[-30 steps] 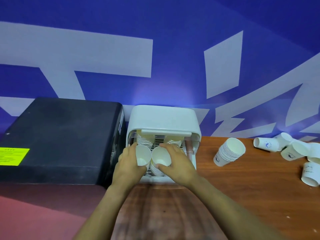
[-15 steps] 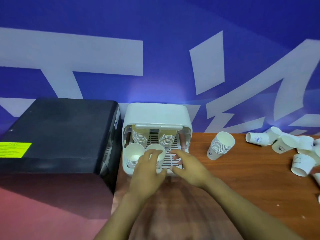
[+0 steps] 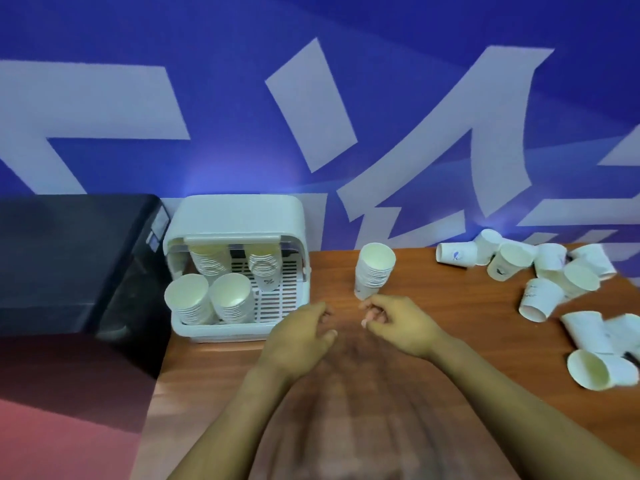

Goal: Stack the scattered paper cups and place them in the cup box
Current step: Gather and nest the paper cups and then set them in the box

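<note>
The white cup box [image 3: 239, 216] stands open at the table's back left. Inside it are two cup stacks at the front [image 3: 207, 299] and two more at the back [image 3: 263, 268]. A separate stack of white paper cups [image 3: 374, 271] stands upright on the wooden table right of the box. My right hand [image 3: 398, 320] hovers just in front of that stack's base, fingers loosely curled, holding nothing. My left hand [image 3: 301, 334] hangs over the table right of the box's front corner, also holding nothing. Several loose cups [image 3: 540, 282] lie scattered at the right.
A black machine [image 3: 69, 258] sits left of the box, against the blue and white wall. The wooden table [image 3: 450, 341] runs from the box to the right edge, with more tipped cups [image 3: 602, 372] near its right side.
Both hands have let go of the two front stacks in the box and drawn back to the right. My right hand now sits near the standing stack; the view has shifted right.
</note>
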{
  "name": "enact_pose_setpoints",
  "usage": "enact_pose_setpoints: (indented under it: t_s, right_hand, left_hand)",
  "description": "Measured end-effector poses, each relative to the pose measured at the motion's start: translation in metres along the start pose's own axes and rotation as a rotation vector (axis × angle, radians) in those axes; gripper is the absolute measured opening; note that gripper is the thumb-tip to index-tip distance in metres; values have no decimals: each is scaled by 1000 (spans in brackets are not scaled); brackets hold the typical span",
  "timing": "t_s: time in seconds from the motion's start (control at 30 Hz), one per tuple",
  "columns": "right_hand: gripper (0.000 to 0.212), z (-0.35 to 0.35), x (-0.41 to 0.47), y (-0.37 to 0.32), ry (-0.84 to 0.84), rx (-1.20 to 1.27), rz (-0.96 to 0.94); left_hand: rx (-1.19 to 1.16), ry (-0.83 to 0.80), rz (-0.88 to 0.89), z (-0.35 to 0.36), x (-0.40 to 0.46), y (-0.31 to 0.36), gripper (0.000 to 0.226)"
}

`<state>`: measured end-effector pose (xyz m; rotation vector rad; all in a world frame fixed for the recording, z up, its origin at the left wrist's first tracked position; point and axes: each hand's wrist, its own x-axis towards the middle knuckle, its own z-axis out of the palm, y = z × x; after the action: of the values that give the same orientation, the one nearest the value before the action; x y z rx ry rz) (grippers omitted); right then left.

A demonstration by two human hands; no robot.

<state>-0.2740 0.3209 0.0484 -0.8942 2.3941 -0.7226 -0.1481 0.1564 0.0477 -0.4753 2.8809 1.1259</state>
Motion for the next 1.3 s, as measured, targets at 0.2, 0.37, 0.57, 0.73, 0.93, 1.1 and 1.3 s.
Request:
enact_pose_setpoints:
  t_s: [0.2, 0.37, 0.57, 0.73, 0.93, 1.1, 1.3]
  right_hand:
    - [24, -81, -19, 101, -64, -28, 35]
    - [22, -142, -17, 175, -56, -55, 55]
    - [33, -189, -1, 229, 19, -143, 85]
    - [46, -220, 31, 260, 46, -227, 134]
    - [62, -240, 87, 293, 73, -372, 203]
    - [65, -239, 128, 318, 191, -333, 282]
    - [68, -222, 159, 345, 194, -385, 383]
  left_hand:
    - [33, -45, -94, 68, 40, 79, 32]
    - [45, -58, -139, 120, 80, 132, 35]
    - [117, -94, -124, 150, 124, 173, 41]
    - [207, -126, -114, 160, 177, 197, 44]
    - [298, -183, -116, 184, 243, 206, 54]
    - [328, -98, -78, 207, 300, 201, 61]
    - [487, -141, -46, 256, 346, 194, 76]
